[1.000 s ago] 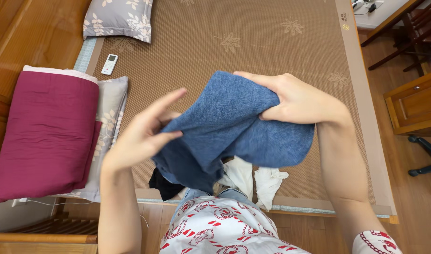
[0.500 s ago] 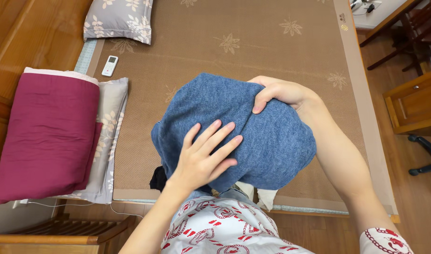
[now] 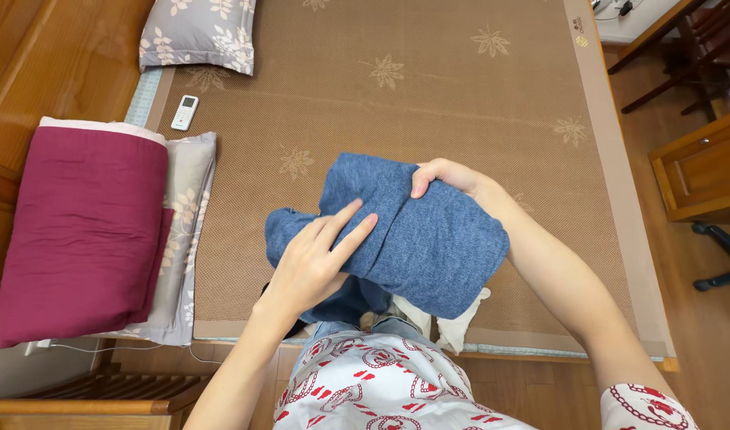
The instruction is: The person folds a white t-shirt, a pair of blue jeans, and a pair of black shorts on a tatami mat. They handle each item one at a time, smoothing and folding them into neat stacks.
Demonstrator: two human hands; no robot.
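Presently, two hands in view, both on one blue knit garment (image 3: 429, 239). Left hand (image 3: 313, 263): open and nearly flat, fingers (image 3: 351, 227) extended and lying on the cloth's upper face, palm over its left part; it presses rather than grips. Right hand (image 3: 448, 177): curled over the far edge of the garment, fingertips on top, thumb hidden under the fabric; a closed pinch on the edge.

Garment: mid-blue, fine ribbed or terry-like texture, folded into a thick bundle with a fold line running between the two hands. A darker blue flap hangs below the left hand. It sits over the near edge of the bed, just in front of the person's body; whether it rests on the mat or is held slightly above it cannot be told.

Under the bundle's near edge: one white cloth item (image 3: 459, 322) partly showing, one black item (image 3: 295, 328) barely visible.

Bed surface: one brown woven mat (image 3: 429, 87) with pale flower motifs. On it, one white remote control (image 3: 184, 112) at the left, well apart from the hands. Two grey leaf-print pillows: one (image 3: 198, 33) at the far left corner, one (image 3: 188, 215) beneath a single folded maroon quilt (image 3: 78, 231). Person's printed red-and-white top (image 3: 381, 382) fills the bottom edge. Wooden cabinet (image 3: 703, 171) at right, on the floor.
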